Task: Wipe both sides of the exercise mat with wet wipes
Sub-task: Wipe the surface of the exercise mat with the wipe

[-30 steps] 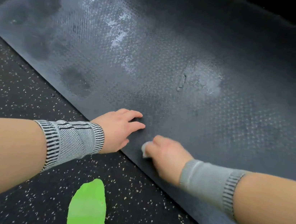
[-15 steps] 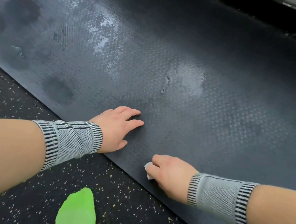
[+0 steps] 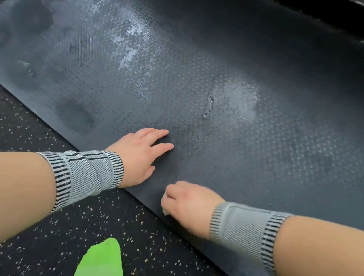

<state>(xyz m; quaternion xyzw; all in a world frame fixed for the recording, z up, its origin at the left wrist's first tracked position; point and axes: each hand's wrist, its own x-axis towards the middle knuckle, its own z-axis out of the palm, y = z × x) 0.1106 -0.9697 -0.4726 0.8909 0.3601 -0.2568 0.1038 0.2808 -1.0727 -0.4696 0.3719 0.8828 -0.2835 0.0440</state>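
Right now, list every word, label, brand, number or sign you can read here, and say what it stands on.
None can be read.
Exercise mat: only a dotted texture and wet patches, no print.
Wrist bands: striped knit, no logo visible.
Green object on the speckled floor: plain, cut off by the frame.

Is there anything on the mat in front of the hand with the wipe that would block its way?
Nothing loose shows. The right hand holds the wipe at the mat near edge. Only the left hand, flat on the mat just beyond it, lies close.
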